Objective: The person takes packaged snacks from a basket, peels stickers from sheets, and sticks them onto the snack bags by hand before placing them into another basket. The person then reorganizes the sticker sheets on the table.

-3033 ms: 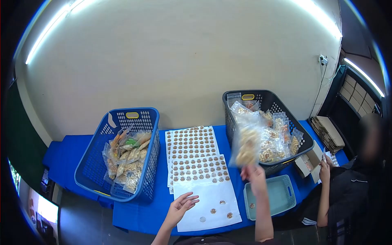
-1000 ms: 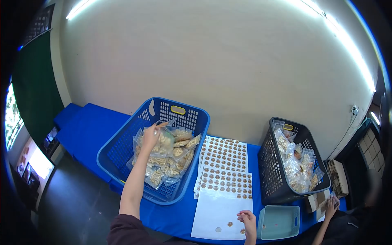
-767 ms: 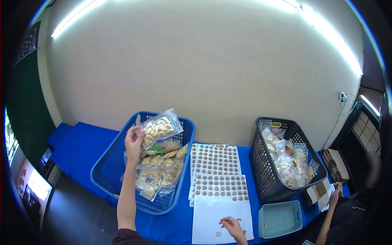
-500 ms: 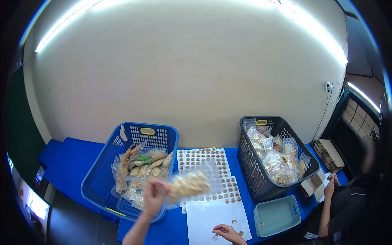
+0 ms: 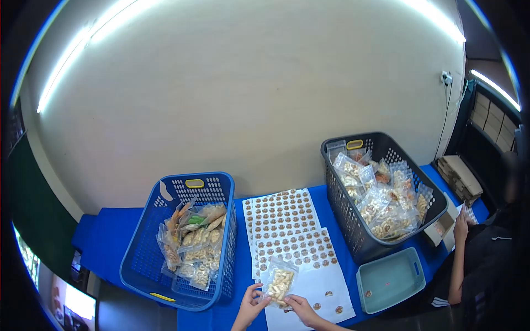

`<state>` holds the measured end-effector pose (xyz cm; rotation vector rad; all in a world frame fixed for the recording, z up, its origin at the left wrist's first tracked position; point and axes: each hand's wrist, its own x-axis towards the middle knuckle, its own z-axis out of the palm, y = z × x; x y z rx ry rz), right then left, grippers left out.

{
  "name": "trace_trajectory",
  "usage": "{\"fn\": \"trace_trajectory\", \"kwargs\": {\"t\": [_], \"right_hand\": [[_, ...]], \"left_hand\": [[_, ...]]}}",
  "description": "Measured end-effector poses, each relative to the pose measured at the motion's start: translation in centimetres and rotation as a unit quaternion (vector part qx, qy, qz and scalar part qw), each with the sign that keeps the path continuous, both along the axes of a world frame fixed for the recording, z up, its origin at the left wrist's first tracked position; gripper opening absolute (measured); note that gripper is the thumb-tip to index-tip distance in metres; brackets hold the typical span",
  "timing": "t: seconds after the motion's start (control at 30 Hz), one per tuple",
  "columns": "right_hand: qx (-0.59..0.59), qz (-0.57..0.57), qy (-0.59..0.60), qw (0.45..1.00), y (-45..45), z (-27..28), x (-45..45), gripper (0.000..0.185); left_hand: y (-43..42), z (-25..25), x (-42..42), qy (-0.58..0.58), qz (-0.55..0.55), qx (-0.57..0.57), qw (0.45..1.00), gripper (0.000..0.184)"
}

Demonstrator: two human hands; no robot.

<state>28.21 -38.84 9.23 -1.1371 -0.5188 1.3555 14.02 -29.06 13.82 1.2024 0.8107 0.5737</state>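
Observation:
A clear plastic bag of pale snack pieces is held over the white sticker sheets. Its lower left corner is pinched by my left hand, with the thumb on the front. My right hand grips the lower right corner, thumb and fingers closed on it. Beneath lies a sheet of round brown stickers, its lower half mostly bare with a few stickers left. Behind it are more sheets of round stickers, partly overlapped.
To the left stands a blue basket of filled bags. A dark basket piled with bags is on the right, with a shallow grey-green tray in front. At the far right a co-worker's hand holds a bag beside an open box.
The bag has come from beside the blue basket, in my left hand, to over the sheets and now hangs upright. My right hand has taken hold of it too. The view has shifted.

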Motion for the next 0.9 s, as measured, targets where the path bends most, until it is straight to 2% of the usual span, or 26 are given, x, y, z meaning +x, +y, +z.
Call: {"fn": "trace_trajectory", "kwargs": {"t": [0.03,0.13,0.23,0.27,0.3,0.37,0.4,0.43,0.5,0.57,0.6,0.63,0.67,0.73,0.83,0.9], "right_hand": [[-0.005,0.023,-0.031,0.999,-0.1,0.4,0.7,0.023],[0.038,0.157,-0.152,0.975,-0.2,-2.4,2.7,0.028],[0.017,0.320,-0.351,0.880,-0.4,-1.5,4.7,0.036],[0.003,0.330,-0.363,0.872,-0.5,-2.8,5.2,0.039],[-0.010,0.341,-0.375,0.862,-0.1,-4.9,6.0,0.041],[-0.047,0.379,-0.396,0.835,0.4,-6.5,8.3,0.044],[-0.058,0.345,-0.388,0.853,0.6,-7.3,9.4,0.050],[-0.078,0.346,-0.371,0.858,1.0,-7.7,10.7,0.056],[-0.069,0.328,-0.359,0.871,2.6,-11.9,13.2,0.062],[-0.091,0.264,-0.489,0.826,4.8,-14.4,15.5,0.068],[-0.112,0.203,-0.480,0.846,5.7,-16.2,16.7,0.068],[-0.112,0.030,-0.624,0.773,6.0,-16.4,16.0,0.066],[-0.174,0.071,-0.534,0.824,6.6,-16.3,17.1,0.067],[-0.163,0.006,-0.638,0.752,6.7,-17.6,17.1,0.065],[-0.132,-0.038,-0.673,0.727,6.6,-18.8,15.7,0.061],[-0.140,-0.032,-0.649,0.747,6.7,-18.5,15.9,0.056]], "left_hand": [[0.0,0.9,0.2,-0.003,0.003,-0.075,0.997,0.049],[0.2,-1.4,1.4,0.032,-0.025,-0.043,0.998,0.052],[-1.9,-1.7,3.7,0.195,-0.016,0.073,0.978,0.043],[-3.0,-1.6,4.5,0.255,-0.011,0.103,0.961,0.040],[-3.9,-0.8,5.8,0.232,0.038,0.185,0.954,0.034],[-3.9,-2.9,5.8,0.272,0.043,0.188,0.943,0.032],[-4.0,-2.4,6.2,0.291,0.046,0.190,0.937,0.031],[-4.4,-1.7,6.8,0.246,0.107,0.178,0.947,0.030],[-3.9,-2.9,6.3,0.230,0.119,0.173,0.950,0.030],[-3.5,-2.7,6.2,0.197,0.132,0.175,0.955,0.029],[-3.5,-2.4,6.5,0.189,0.149,0.179,0.954,0.029],[-3.6,-2.2,6.8,0.181,0.167,0.184,0.952,0.029],[-3.5,-1.8,7.1,0.171,0.186,0.189,0.949,0.028],[-4.0,-0.9,7.8,0.135,0.200,0.177,0.954,0.029],[-4.4,-0.7,7.8,0.092,0.200,0.162,0.962,0.032],[-4.4,-0.2,7.1,0.111,0.176,0.159,0.965,0.033]]}}
